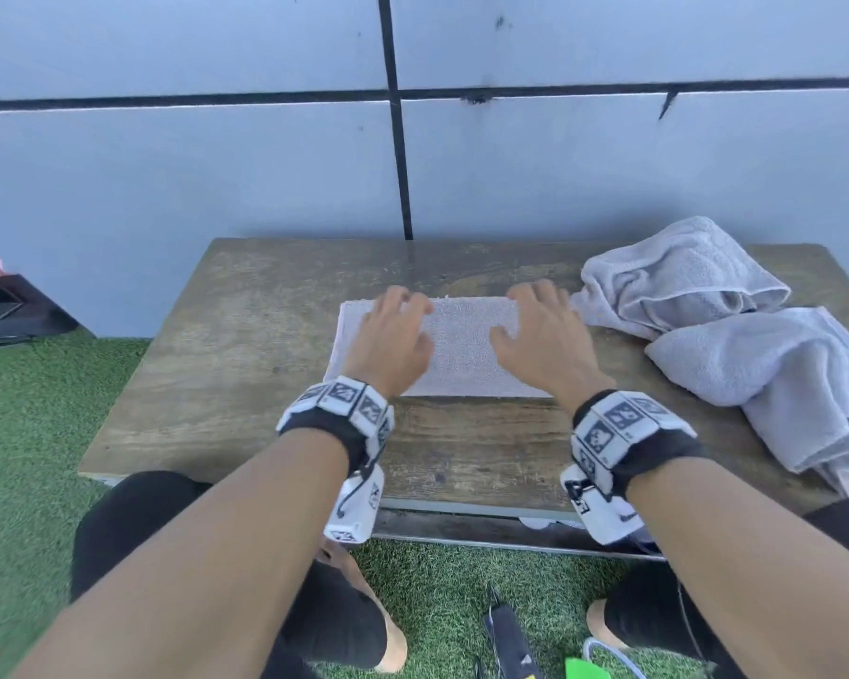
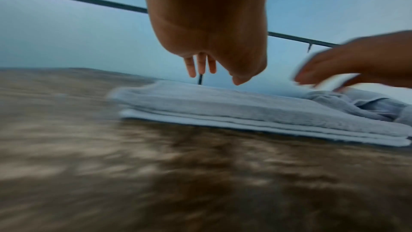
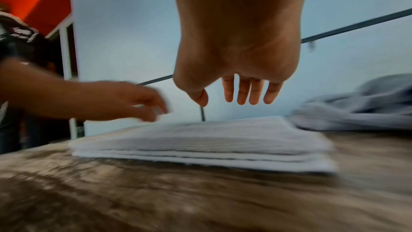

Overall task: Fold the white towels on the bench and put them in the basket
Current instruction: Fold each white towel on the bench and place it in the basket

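A white towel, folded into a flat rectangle of several layers, lies in the middle of the wooden bench. My left hand hovers over its left half and my right hand over its right half. Both hands have straight, spread fingers and hold nothing. In the left wrist view the left hand hangs just above the folded towel. The right wrist view shows the right hand likewise above the folded towel, apart from it. No basket is in view.
Two crumpled white towels lie heaped at the bench's right end, one hanging over the front edge. A grey panelled wall stands behind the bench. Green artificial grass surrounds it. A dark object sits at far left.
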{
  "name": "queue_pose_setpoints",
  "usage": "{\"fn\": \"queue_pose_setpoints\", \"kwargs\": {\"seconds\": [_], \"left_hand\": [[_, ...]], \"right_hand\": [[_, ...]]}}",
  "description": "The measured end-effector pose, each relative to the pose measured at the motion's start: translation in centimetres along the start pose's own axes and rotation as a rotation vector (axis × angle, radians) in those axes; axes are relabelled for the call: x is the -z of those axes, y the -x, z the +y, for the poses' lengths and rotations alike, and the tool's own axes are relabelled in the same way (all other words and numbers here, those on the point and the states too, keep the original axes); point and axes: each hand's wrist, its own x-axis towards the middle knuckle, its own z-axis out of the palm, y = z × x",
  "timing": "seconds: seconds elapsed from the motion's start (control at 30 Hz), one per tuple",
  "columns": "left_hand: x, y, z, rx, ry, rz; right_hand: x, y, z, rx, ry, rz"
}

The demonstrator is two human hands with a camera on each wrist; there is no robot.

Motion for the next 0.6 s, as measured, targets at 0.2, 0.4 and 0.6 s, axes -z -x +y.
{"fn": "queue_pose_setpoints", "kwargs": {"seconds": [0.2, 0.4, 0.6], "left_hand": [[-4.4, -0.7, 0.9, 0.074, -0.118, -0.309], [-5.1, 0.2, 0.1, 0.060, -0.110, -0.226], [-4.8, 0.1, -0.3, 0.090, -0.080, -0.247]], "right_hand": [[-4.6, -1.4, -2.1, 0.062, 0.072, -0.381], [-5.8, -0.6, -0.5, 0.077, 0.071, -0.323], [-5.6, -0.4, 0.1, 0.054, 0.057, -0.307]]}}
